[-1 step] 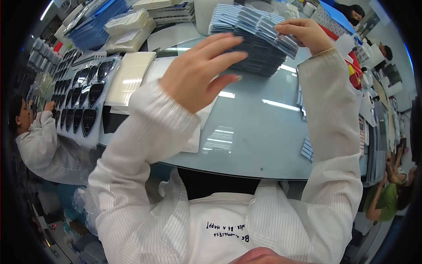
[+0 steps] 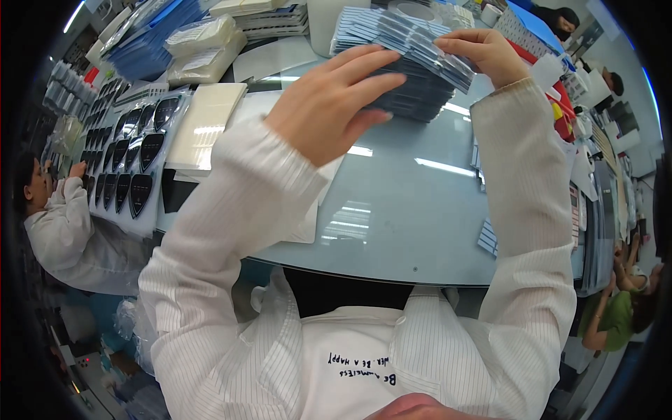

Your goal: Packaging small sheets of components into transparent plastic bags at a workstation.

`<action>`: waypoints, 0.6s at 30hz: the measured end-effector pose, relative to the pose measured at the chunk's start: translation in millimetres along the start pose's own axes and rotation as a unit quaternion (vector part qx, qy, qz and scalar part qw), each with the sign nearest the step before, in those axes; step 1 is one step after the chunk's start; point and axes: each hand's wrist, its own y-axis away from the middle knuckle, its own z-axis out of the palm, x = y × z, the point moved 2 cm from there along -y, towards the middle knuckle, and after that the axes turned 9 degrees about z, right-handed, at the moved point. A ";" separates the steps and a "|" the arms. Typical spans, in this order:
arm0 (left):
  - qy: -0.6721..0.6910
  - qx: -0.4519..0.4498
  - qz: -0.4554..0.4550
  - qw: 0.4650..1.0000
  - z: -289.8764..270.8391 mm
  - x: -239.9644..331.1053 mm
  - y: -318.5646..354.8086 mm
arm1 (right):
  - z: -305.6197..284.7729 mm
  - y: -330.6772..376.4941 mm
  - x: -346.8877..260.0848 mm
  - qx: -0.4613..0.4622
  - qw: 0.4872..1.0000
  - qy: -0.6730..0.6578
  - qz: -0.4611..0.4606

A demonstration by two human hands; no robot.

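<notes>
At the far side of the glass-topped table (image 2: 399,203) stands a tall stack of thin blue-grey sheets (image 2: 416,101). Several top sheets lie askew, with pale blue strips on them. My right hand (image 2: 493,59) pinches the edge of a clear-and-blue sheet (image 2: 453,70) at the stack's right corner, thumb and forefinger closed on it. Beside the stack's left face hovers my left hand (image 2: 329,105), fingers apart and nothing in them. Its fingertips overlap the stack in view; whether they touch it I cannot tell.
Cream sheets (image 2: 206,126) and a panel of black pointed pieces (image 2: 143,168) lie to the left. Wrapped cream bundles (image 2: 206,52) stand behind them. A small striped blue piece (image 2: 488,236) sits by my right forearm. A co-worker in white (image 2: 63,231) sits at left.
My left hand has moved slightly right, closer to the stack. My right hand keeps its pinch on the sheet edge and has barely shifted.
</notes>
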 end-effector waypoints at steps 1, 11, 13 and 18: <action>-0.021 0.013 0.046 0.999 12.9 -8.3 -14.0 | 2.7 1.5 1.8 0.023 0.998 -0.015 -0.053; -0.134 0.056 -0.036 0.989 53.9 -61.8 -23.6 | -43.9 109.6 -4.9 0.248 0.880 0.045 -0.403; -0.111 0.068 -0.035 0.991 50.9 -68.3 -16.3 | -34.1 145.8 -2.1 0.220 0.850 0.143 -0.457; -0.090 0.050 -0.017 0.995 44.6 -65.6 -22.1 | 12.6 193.2 63.3 0.115 0.883 0.152 -0.428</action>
